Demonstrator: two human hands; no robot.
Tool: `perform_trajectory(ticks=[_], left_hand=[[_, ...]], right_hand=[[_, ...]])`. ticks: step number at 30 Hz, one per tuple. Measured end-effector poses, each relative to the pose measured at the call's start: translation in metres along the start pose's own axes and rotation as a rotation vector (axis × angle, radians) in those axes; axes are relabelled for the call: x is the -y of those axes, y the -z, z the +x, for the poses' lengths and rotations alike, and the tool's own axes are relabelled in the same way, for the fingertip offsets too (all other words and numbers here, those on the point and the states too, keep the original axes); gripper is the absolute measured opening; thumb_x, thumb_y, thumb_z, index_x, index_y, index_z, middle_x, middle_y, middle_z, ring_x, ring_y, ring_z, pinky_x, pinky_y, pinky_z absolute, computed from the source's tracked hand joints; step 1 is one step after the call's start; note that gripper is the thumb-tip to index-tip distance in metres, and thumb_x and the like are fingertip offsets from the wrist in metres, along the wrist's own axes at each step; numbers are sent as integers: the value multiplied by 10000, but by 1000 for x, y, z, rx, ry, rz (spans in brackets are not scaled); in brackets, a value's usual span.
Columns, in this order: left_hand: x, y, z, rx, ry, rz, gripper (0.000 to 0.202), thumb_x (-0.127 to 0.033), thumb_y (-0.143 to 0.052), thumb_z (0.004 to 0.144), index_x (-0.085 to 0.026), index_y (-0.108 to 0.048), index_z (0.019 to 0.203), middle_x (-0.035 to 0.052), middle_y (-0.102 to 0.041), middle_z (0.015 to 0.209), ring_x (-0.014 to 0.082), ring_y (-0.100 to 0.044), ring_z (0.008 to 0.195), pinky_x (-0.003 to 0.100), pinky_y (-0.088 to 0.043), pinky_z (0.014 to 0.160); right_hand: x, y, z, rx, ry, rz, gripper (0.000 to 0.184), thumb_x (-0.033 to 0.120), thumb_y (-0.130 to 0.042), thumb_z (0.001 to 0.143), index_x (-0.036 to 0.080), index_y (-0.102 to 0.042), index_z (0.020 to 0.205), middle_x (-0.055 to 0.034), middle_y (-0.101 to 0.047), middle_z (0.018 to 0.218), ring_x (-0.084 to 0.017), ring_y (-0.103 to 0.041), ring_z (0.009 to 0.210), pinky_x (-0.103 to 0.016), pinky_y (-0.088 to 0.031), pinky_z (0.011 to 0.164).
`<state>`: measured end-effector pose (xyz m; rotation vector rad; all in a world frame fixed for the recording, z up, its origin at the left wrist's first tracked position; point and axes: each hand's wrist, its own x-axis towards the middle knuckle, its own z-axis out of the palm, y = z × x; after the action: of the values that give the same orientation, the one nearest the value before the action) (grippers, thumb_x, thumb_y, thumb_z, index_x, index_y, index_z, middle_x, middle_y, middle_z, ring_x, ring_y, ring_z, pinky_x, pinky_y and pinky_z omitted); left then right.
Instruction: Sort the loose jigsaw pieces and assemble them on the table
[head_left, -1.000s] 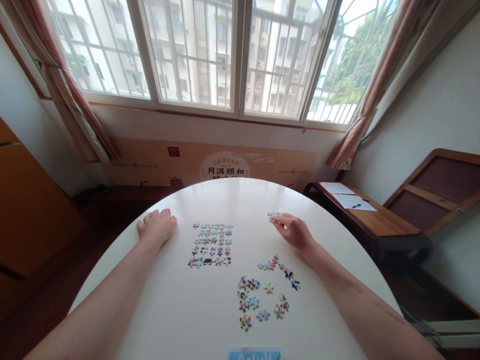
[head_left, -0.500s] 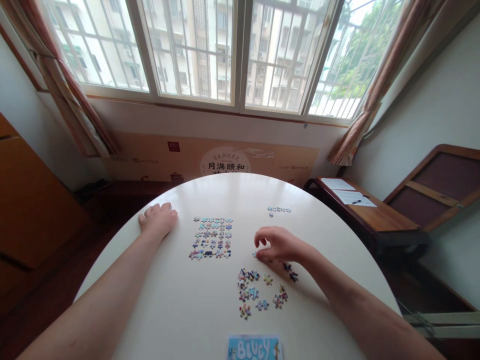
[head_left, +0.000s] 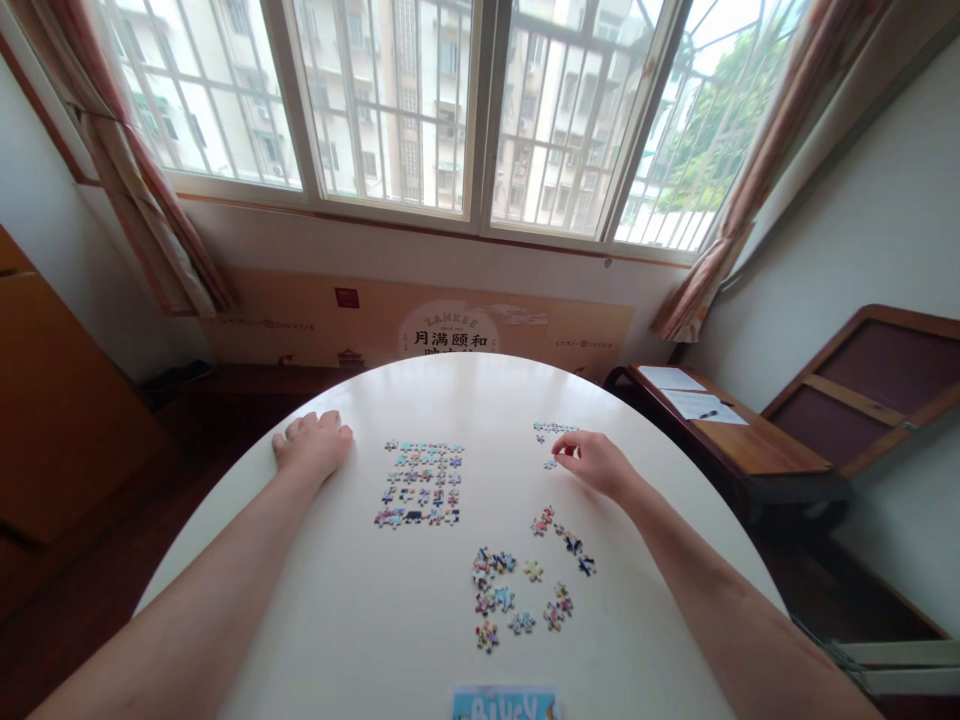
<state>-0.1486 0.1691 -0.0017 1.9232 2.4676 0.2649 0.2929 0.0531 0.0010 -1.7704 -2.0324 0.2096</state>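
My right hand [head_left: 596,463] is over the right part of the white table, thumb and fingers pinched on a small light-blue puzzle piece [head_left: 550,464] at the tabletop. Just beyond it lie a short row of joined blue puzzle pieces [head_left: 556,427] and one single piece [head_left: 540,439]. My left hand [head_left: 313,445] rests on the table at the left with fingers loosely bent and apart, holding nothing visible. Between the hands, puzzle pieces [head_left: 420,478] are laid out in several rows. Nearer to me is a loose, scattered ring of puzzle pieces [head_left: 504,598].
The round white table [head_left: 337,620] has a blue "Bluey" box or card [head_left: 504,705] at its near edge. A wooden bench [head_left: 765,440] with papers [head_left: 703,407] and a pen stands to the right. Barred windows [head_left: 397,110] and curtains are behind.
My right hand has moved away from me and slightly right, carrying the light-blue puzzle piece toward the short row. Red pieces it covered now show. My left hand stays in place.
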Motion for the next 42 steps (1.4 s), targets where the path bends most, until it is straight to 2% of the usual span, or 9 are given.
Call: perform_trajectory(ticks=[3,6,12,21,26,42], left_hand=[[0,0,1,0,-7,-1,482,-360,-379,877,-199,-582,1284,199,-527,1364,390,-470,1243,529,-355,987],[1,-1,1,-1,-9,-12,479,-360,-392,873,-200,-589,1279,203,-530,1358,392,-473,1238,536,-355,985],[4,-4,3,-8,-16,-6,499,-374,-374,886,-196,-575,1307,201,-522,1365,387,-471,1241,532,-351,990],[5,-5,5,-6,-17,-17,523,-384,-376,879,-194,-567,1327,197,-523,1370,388,-471,1240,547,-347,994],[4,-3,4,8,-8,-10,513,-376,-371,884,-203,-559,1328,194,-520,1373,383,-465,1251,533,-345,1005],[1,0,0,13,-2,-13,510,-363,-371,878,-202,-556,1325,192,-513,1383,384,-455,1265,533,-339,1015]], right_hand=[[0,5,-3,71,61,-12,179,272,-618,813,293,-781,885,8,-750,885,-173,-653,765,-268,-459,682],[5,2,-5,86,72,-53,162,319,-644,825,300,-786,900,4,-754,902,-187,-661,800,-281,-462,690],[11,-5,-3,30,42,-152,154,356,-643,857,271,-772,849,-17,-754,947,-215,-665,910,-305,-467,765],[-7,-8,2,-42,4,-198,161,252,-617,882,269,-777,877,-9,-768,997,-223,-676,971,-304,-482,809],[-13,-18,8,-86,22,-176,218,195,-580,902,282,-779,900,-2,-752,1058,-198,-679,971,-280,-485,825],[-21,-34,16,-193,-17,-100,222,234,-579,919,290,-788,968,-17,-735,1030,-191,-681,930,-276,-496,820]])
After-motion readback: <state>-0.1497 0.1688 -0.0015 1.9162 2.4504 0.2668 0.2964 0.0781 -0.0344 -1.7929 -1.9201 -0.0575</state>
